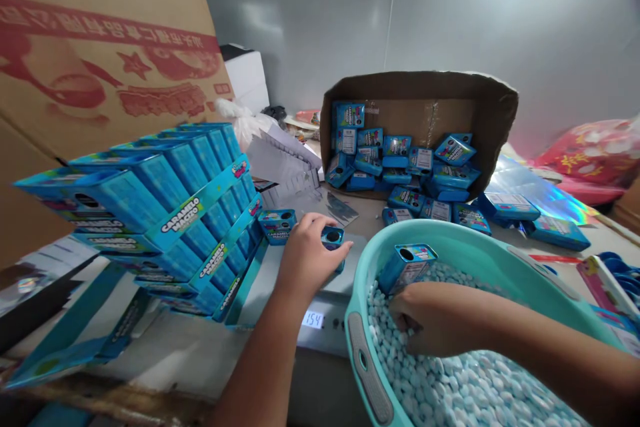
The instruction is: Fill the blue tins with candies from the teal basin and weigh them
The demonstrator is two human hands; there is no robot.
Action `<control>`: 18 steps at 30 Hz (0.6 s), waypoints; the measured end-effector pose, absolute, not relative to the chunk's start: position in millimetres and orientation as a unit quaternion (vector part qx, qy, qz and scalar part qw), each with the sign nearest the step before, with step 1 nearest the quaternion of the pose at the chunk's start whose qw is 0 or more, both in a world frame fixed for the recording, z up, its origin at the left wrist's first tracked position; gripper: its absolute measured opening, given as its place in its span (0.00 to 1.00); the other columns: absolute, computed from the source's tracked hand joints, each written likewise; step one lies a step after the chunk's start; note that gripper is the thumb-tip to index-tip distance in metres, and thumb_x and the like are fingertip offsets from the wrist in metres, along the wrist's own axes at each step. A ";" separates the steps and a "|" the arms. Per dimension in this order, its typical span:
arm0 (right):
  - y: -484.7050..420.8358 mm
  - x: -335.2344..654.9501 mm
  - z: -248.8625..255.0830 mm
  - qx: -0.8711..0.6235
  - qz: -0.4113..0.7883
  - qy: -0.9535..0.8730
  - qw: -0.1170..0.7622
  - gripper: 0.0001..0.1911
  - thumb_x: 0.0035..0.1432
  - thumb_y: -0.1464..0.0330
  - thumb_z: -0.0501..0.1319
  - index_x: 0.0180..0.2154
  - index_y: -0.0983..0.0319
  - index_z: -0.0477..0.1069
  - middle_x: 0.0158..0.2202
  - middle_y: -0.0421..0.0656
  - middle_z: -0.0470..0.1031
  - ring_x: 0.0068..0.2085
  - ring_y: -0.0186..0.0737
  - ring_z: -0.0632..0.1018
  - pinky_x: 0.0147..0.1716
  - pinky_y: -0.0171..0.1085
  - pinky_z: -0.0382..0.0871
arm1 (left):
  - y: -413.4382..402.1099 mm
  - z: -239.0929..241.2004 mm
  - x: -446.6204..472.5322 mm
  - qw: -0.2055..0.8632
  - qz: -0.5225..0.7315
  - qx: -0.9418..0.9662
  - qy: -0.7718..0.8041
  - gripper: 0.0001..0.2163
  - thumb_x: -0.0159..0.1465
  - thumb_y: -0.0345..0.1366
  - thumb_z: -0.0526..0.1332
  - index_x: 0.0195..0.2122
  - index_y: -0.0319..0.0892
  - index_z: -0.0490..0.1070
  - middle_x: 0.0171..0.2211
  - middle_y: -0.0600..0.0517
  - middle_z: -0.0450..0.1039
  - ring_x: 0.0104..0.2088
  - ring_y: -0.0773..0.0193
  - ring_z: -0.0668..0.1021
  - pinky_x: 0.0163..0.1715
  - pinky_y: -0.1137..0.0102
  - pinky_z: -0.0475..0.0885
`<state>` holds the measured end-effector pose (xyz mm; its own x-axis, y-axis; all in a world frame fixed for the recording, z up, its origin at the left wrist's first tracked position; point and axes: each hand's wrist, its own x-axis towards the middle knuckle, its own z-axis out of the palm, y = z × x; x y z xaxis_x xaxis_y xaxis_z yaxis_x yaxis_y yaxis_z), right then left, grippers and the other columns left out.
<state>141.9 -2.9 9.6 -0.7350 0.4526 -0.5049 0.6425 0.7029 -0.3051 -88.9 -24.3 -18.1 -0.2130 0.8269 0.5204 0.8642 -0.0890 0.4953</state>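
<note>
My left hand is curled round a small box, thumb on one side and fingers on the other, so the gap between them is only as wide as the box. That box is upright over the scale, whose lit display reads 154. Just beyond my knuckles stands another box, blue as well, close to the stacked trays marked "Caramelo Macizo" — each tray packed with more of the same.

My right hand is down in the turquoise tub, knuckles bent and fingertips sunk among the pale blue and white candies. I cannot tell what those fingers hold, if anything. Near them an open-topped box leans in the candies against the tub's inner wall — its lower part is hidden by my hand.

Behind the tub a cardboard carton lies with its opening towards me, blue boxes heaped inside and spilling out in front. A big printed carton rises behind the trays.
</note>
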 end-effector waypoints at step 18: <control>-1.3 140.6 14.4 0.294 -0.231 0.901 0.219 0.08 0.45 0.64 0.63 0.32 0.57 0.71 0.28 0.37 0.74 0.26 0.35 0.67 0.22 0.34 0.54 | -18.2 -32.5 -160.5 0.166 -0.365 -0.523 -0.752 0.13 0.49 0.38 0.71 0.34 0.43 0.73 0.41 0.46 0.68 0.48 0.46 0.74 0.54 0.54 0.68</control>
